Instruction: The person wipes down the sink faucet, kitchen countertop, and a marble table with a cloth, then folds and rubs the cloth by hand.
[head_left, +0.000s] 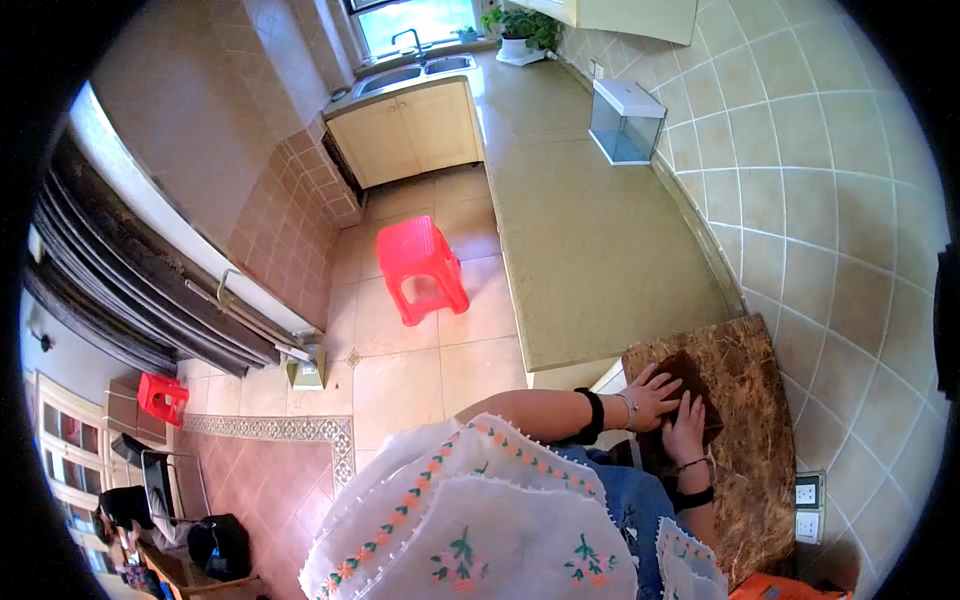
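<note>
The left hand [648,400] and right hand [684,436] rest side by side, fingers apart, on a dark brown piece [704,388], perhaps cloth, at the marbled table's [755,470] far end; spread contact probably steadies it against the firm top.

Brown cloth [695,374] on marbled countertop [755,450]

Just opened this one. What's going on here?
A person's left hand and right hand lie close together on a brown item on a marbled counter; exactly what it is, I can't tell. A red stool stands on the floor, away from the hands.
</note>
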